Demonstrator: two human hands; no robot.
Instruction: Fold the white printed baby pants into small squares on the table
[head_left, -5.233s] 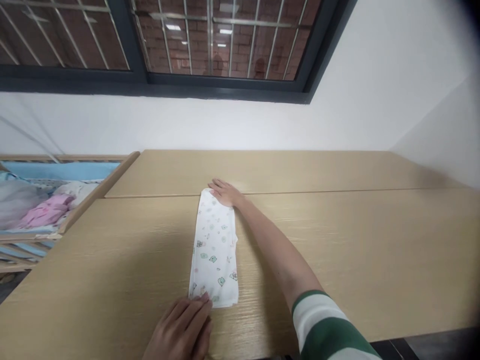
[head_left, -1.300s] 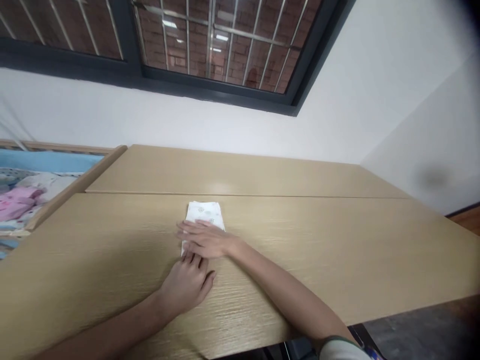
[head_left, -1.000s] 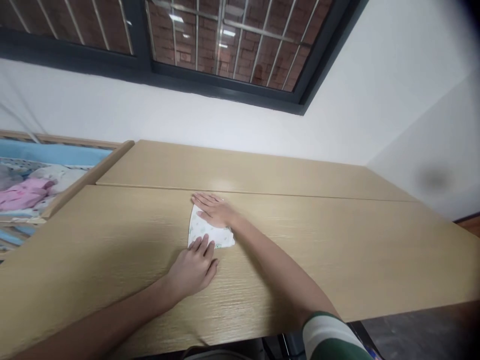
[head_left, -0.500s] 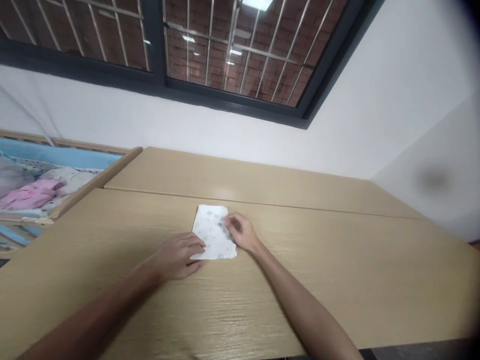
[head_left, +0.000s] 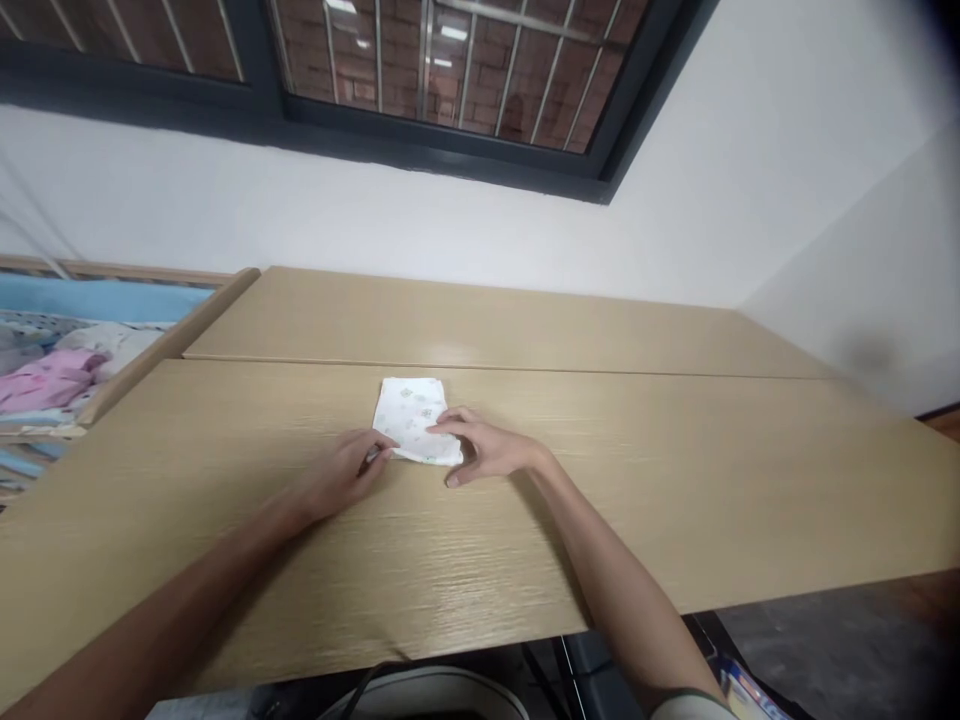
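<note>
A person's bare hands are working over a small white printed cloth (head_left: 411,412), which is lying just short of the seam in a pale wood counter (head_left: 675,470). At the cloth's 8 o'clock corner, the left hand (head_left: 345,472) is pinching the edge, apparently between thumb and fingers. At 4 o'clock, the right hand (head_left: 491,448) is curving in, its thumb and fingers spreading apart; the fingertips are reaching over the cloth while the thumb is hovering beyond its near edge, and whether it is touching the counter is hard to tell. The cloth is showing a compact, roughly four-sided outline, so much of the folding appears to be done; its near edge is sitting slightly uneven, so some squaring may be remaining. Whether another fold is needed is not showing. Toward 9 o'clock, a wooden crib (head_left: 171,345) is holding a pink garment (head_left: 52,380); at 12 o'clock, a dark window frame (head_left: 427,143) is crossing the wall.
</note>
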